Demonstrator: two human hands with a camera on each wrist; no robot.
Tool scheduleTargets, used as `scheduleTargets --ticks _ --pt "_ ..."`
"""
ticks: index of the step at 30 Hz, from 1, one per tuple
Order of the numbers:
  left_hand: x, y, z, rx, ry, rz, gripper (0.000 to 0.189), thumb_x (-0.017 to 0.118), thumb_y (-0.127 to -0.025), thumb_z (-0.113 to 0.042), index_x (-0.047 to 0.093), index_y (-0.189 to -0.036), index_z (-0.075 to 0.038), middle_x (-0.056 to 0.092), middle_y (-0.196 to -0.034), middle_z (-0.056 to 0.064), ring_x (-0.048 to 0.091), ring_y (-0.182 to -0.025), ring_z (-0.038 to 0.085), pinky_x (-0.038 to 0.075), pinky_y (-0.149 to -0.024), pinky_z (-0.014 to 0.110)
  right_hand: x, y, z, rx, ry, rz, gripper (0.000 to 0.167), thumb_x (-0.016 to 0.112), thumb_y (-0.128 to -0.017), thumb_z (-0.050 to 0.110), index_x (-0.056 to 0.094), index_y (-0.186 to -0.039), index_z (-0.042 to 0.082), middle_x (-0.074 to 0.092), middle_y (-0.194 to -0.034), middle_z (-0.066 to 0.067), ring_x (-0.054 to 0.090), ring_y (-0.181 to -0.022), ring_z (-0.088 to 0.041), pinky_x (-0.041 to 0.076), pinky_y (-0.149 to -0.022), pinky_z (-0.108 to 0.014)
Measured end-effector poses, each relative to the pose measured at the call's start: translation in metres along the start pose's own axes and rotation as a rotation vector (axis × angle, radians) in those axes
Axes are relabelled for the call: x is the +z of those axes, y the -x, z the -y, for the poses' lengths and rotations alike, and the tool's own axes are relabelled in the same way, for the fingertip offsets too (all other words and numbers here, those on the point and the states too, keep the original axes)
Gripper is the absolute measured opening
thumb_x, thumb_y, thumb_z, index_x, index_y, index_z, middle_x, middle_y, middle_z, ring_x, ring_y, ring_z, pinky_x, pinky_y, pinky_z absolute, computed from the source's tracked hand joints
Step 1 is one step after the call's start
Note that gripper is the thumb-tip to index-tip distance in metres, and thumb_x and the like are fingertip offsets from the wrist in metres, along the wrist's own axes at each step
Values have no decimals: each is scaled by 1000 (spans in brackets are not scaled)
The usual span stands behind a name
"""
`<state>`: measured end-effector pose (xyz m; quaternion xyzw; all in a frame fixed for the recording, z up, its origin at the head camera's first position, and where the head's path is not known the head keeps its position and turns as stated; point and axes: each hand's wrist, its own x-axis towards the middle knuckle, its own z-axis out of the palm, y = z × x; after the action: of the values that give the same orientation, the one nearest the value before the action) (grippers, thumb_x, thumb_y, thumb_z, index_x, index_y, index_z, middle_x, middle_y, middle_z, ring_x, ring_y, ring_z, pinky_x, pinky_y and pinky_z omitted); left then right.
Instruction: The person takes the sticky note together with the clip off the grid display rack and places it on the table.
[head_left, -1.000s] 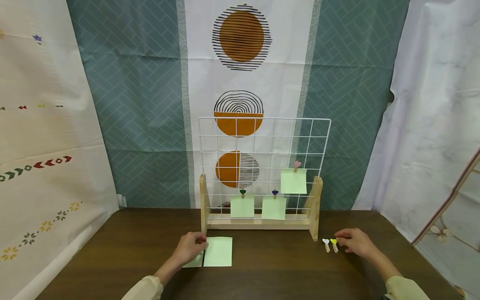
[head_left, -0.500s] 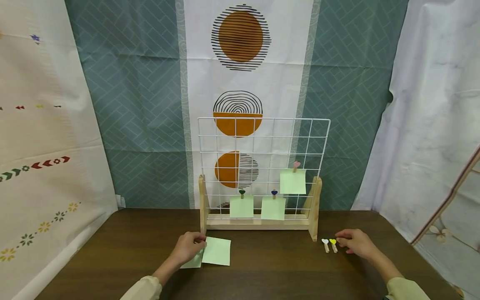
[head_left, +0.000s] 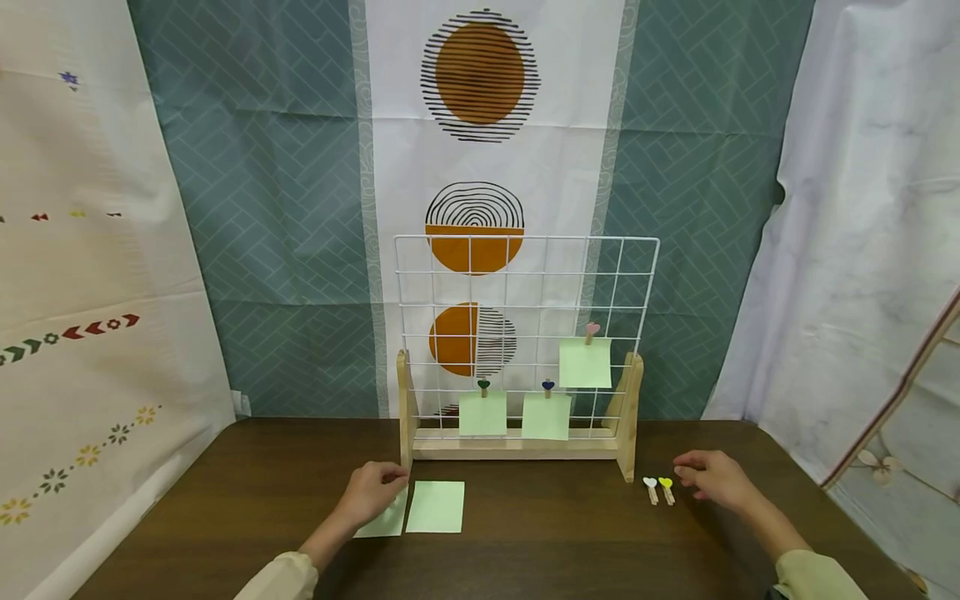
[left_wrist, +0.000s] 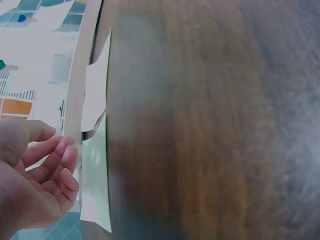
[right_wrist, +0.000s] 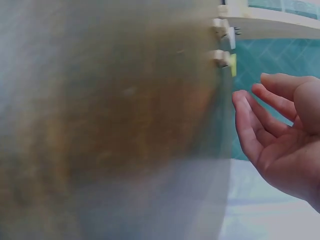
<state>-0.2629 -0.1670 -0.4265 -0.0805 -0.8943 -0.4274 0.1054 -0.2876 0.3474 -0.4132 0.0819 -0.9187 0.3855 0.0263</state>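
In the head view my left hand [head_left: 372, 492] hovers over the left one of two pale green paper notes, covering part of that left note [head_left: 386, 521]. The other note [head_left: 437, 507] lies just to its right, a narrow gap between them. Loosely curled fingers with nothing in them show on the left hand [left_wrist: 42, 175] in the left wrist view, beside the notes. On the right side, my right hand [head_left: 716, 481] is just beside a clothespin with a yellow heart [head_left: 666, 490]; a white-heart clothespin [head_left: 650, 490] lies left of that. The right hand [right_wrist: 285, 125] holds nothing, its fingers gently bent.
A white wire grid [head_left: 525, 306] in a wooden stand [head_left: 517, 450] rises behind the notes. Three green notes hang on it: one under a green heart clip [head_left: 483, 385], one under a blue clip [head_left: 548, 386], one higher under a pink clip [head_left: 592, 331].
My left hand has moved slightly left, off the right-hand note. That note tilted, then settled straight a little apart from the hand. My right hand has risen slightly.
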Motion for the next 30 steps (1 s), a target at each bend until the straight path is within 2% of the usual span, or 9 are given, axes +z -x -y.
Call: scheduleTargets --ticks 6,10,13,18,22,26,30 --pt "-5 -5 -8 9 -7 -24 9 66 -86 -1 72 -91 4 69 -87 9 63 -80 22 51 -65 36 -12 -4 23 -54 9 -18 31 56 -96 6 56 -113 -19 66 -99 -26 66 -85 -32 55 -62 -34" --pt "-8 -9 -22 13 14 -9 11 65 -87 -2 71 -95 4 69 -88 9 62 -79 21 51 -64 36 -21 -7 44 -97 -1 5 33 54 -97 7 54 -116 -20 64 -103 -29 67 -87 -34 55 -65 -34" --pt "-9 -14 -35 53 17 9 13 65 -88 -2 71 -97 5 69 -89 9 62 -79 20 51 -64 35 -26 -10 61 -134 -2 12 34 54 -98 8 54 -117 -20 64 -104 -28 67 -88 -34 56 -66 -34" --pt "-9 -24 -60 186 -39 85 14 66 -87 -3 71 -97 6 69 -88 10 64 -76 23 52 -63 34 -33 -12 91 -178 23 1 35 54 -99 11 55 -120 -17 64 -106 -27 66 -90 -34 56 -68 -36" --pt "-7 -34 -86 276 -65 157 16 63 -89 -3 70 -100 6 69 -91 12 65 -81 27 53 -68 36 -38 -17 113 -222 52 -24 34 56 -98 12 56 -121 -14 63 -110 -28 65 -94 -35 55 -70 -39" --pt "0 -45 -114 318 -68 210 19 63 -89 -5 68 -104 6 69 -93 12 65 -86 29 53 -72 37 -41 -24 134 -274 73 -70 32 60 -94 6 58 -120 -13 63 -112 -28 64 -97 -37 55 -71 -40" --pt "11 -55 -136 325 -63 220 23 64 -89 -6 66 -109 6 69 -91 10 66 -84 28 53 -67 33 -44 -32 154 -304 97 -98 33 62 -93 4 58 -122 -11 64 -113 -26 63 -102 -38 54 -75 -41"
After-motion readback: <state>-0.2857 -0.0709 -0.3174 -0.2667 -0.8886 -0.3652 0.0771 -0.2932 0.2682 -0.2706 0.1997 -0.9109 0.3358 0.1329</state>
